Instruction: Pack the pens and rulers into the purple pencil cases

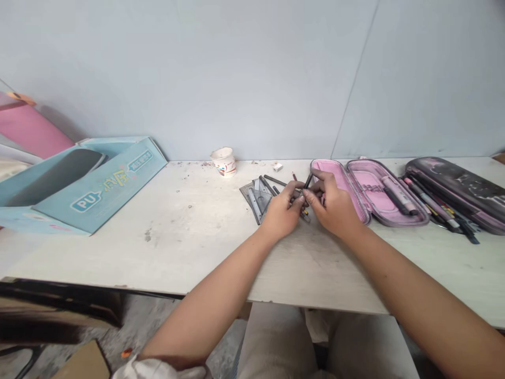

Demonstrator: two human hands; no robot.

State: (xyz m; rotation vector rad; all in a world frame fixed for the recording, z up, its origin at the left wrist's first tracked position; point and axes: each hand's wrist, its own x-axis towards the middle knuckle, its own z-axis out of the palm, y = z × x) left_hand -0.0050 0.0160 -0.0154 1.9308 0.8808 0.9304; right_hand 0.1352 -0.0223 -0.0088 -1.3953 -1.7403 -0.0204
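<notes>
Grip closed: left hand [282, 211] and right hand [329, 204] pinch a dark pencil [308, 181]; blue box [130, 181] reads "PU" further left

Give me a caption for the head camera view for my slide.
Left hand and right hand meet at a dark pencil beside an open pink case.

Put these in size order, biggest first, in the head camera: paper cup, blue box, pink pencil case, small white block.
Blue box, pink pencil case, paper cup, small white block.
</notes>
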